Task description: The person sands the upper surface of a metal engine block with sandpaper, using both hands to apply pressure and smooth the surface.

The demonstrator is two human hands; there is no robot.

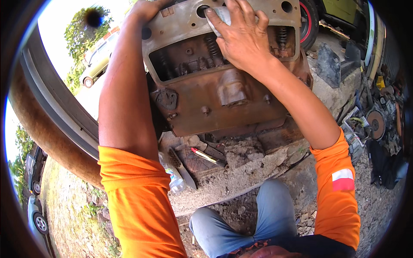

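Note:
A rusty engine block point(202, 120) stands in front of me, with springs point(282, 38) showing in its long opening. My right hand point(241, 38) presses a pale pad or folded cloth point(218, 21) on the grey top surface, beside a round hole, with fingers bent over it. At the upper left edge of the block is my left hand point(148, 8); its fingers run out of the picture, so their grip is hidden.
Below the block, a wire brush point(180, 170), plastic bottle point(174, 182) and red-tipped tool point(206, 156) lie on rough concrete point(232, 185). Metal parts point(374, 124) are heaped at right, near a vehicle wheel point(307, 26). A curved rusty rim point(51, 142) is at left, cars beyond.

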